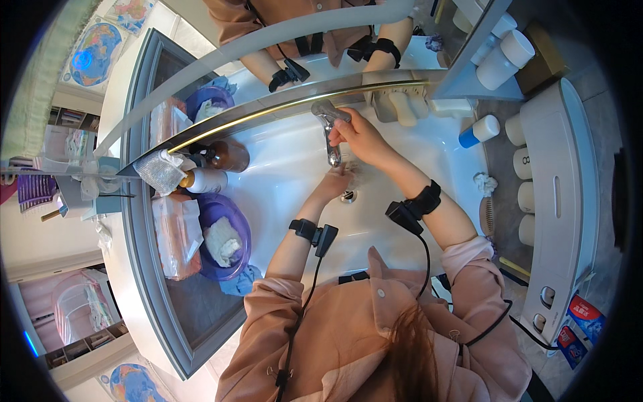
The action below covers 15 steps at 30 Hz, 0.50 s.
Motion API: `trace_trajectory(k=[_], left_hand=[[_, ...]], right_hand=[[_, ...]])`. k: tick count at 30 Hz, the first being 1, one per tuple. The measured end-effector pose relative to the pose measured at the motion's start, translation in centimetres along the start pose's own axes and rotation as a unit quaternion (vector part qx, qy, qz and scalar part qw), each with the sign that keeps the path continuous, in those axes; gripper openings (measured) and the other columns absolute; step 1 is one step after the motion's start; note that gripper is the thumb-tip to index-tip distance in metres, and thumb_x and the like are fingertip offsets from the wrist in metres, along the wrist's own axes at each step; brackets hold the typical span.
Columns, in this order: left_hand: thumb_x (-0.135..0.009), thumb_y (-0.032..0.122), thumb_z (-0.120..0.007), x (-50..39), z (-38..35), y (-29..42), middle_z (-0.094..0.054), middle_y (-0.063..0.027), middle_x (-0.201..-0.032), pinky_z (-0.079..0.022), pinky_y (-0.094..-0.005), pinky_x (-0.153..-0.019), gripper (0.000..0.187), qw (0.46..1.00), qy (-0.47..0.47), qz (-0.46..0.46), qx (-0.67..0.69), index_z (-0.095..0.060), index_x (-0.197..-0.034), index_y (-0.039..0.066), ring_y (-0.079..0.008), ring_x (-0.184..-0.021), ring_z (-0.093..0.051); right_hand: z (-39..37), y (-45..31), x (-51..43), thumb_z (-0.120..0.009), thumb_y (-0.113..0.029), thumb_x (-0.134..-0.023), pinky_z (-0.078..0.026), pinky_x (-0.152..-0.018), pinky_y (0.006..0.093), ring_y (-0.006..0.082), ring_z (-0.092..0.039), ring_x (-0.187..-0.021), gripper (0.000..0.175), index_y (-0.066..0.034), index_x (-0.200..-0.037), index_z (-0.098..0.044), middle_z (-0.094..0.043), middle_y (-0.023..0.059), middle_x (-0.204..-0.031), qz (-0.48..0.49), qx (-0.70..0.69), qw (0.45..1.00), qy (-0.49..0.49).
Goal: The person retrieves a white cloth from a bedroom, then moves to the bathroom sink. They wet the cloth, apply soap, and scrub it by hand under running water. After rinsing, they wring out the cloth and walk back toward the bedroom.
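My right hand (357, 136) is on the lever of the chrome faucet (329, 133) at the back of the white sink (281, 211), its fingers curled around the handle. Below the spout is my left hand (335, 182), close to the metal drain (348, 196); something blurred, perhaps water, shows beside its fingers. What the left fingers do is partly hidden. Both wrists wear black straps with small cabled devices.
Left of the sink are a purple basin (246, 246) with a white cloth (222, 241), a tissue pack (176, 236), a white bottle (208, 181) and an amber bottle (228, 156). At right lie a blue-and-white bottle (478, 131), a comb (487, 216) and cups (522, 163). A mirror spans the back.
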<state>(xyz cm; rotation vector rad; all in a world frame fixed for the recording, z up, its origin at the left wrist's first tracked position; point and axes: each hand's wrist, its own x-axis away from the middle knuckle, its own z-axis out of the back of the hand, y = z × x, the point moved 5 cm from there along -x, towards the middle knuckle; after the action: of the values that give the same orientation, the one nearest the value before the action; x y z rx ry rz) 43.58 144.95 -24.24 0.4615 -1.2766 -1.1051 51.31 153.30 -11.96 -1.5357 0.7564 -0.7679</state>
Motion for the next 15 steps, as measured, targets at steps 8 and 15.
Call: trace_trajectory(k=[8, 15], left_hand=[[-0.09, 0.027, -0.049, 2.7, 0.9, 0.6, -0.059, -0.0101, -0.11, -0.045, -0.03, -0.083, 0.043, 0.987, 0.02, -0.002, 0.159, -0.047, -0.123, -0.001, -0.0181, -0.1, -0.057], [-0.095, 0.027, -0.041, 5.5, 1.4, -2.3, -0.054, -0.0127, -0.116, -0.05, -0.0334, -0.081, 0.04, 0.923, 0.051, 0.051, 0.378, -0.041, -0.125, 0.0, -0.0208, -0.101, -0.057]], right_hand=[[0.4, 2.4, 0.6, -0.045, -0.023, -0.095, -0.048, -0.072, 0.0276, 0.0158, -0.06, -0.076, 0.033, 0.0021, -0.116, -0.039, -0.059, 0.0096, -0.084, 0.001, -0.003, 1.0, -0.016], [1.0, 16.2, 5.1, -0.054, -0.036, -0.088, -0.045, -0.081, 0.0325, 0.0212, -0.058, -0.088, 0.039, 0.0003, -0.102, -0.053, -0.061, 0.0103, -0.095, -0.032, 0.117, 0.983, 0.14]])
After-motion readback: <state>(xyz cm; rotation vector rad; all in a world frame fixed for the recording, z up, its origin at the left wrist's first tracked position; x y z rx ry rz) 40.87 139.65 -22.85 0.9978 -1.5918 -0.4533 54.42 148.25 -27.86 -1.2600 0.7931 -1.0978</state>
